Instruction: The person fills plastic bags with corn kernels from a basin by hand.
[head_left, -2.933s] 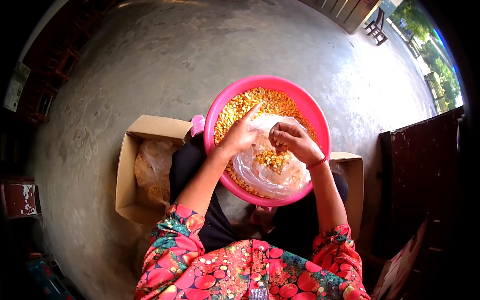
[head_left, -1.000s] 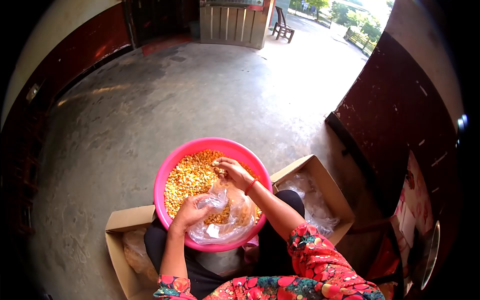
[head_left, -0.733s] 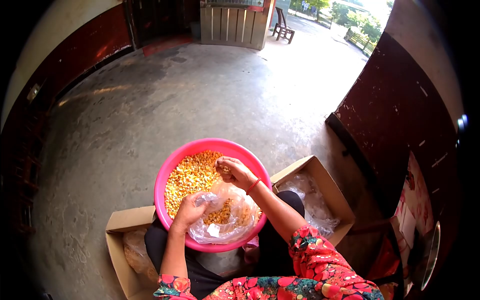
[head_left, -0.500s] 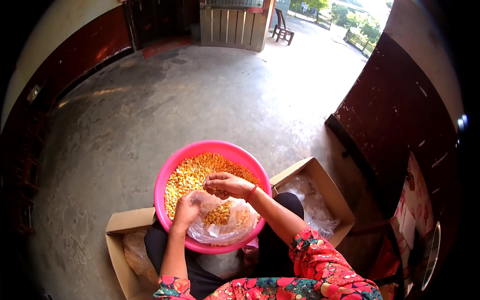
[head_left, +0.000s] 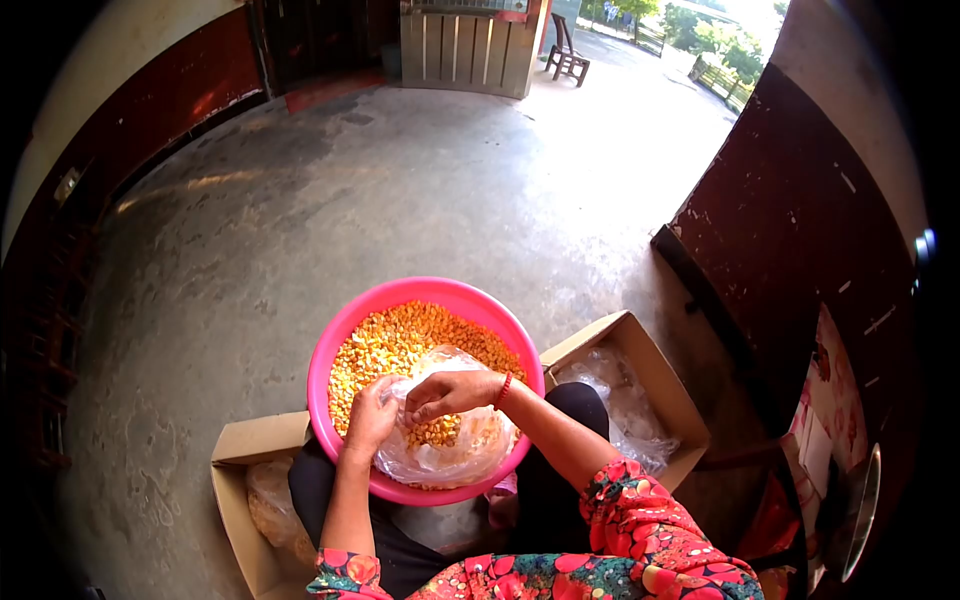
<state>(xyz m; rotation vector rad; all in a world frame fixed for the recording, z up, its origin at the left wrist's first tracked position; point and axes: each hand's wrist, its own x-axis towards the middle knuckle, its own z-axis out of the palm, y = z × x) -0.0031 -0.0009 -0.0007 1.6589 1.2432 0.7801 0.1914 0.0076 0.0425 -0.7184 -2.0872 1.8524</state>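
A pink basin [head_left: 322,345] full of yellow-orange corn kernels [head_left: 405,325] sits in front of me. Over its near part lies a clear plastic bag [head_left: 465,462], its mouth spread, with kernels inside. My left hand [head_left: 371,415] pinches the bag's rim on the left side. My right hand [head_left: 455,393], a red bracelet on its wrist, is over the bag's mouth with fingers curled downward and together. Whatever those right fingertips hold, if anything, is hidden.
A cardboard box [head_left: 685,415] with clear plastic bags stands to the right of the basin. Another cardboard box [head_left: 232,500] at the left holds a filled-looking plastic bag [head_left: 275,505]. Farther off, a wooden chair [head_left: 567,58] stands by the doorway.
My right hand has lowered from above the kernels to the bag's mouth. The bag's far edge now stands up behind it. My left hand stays at the rim, nearly still.
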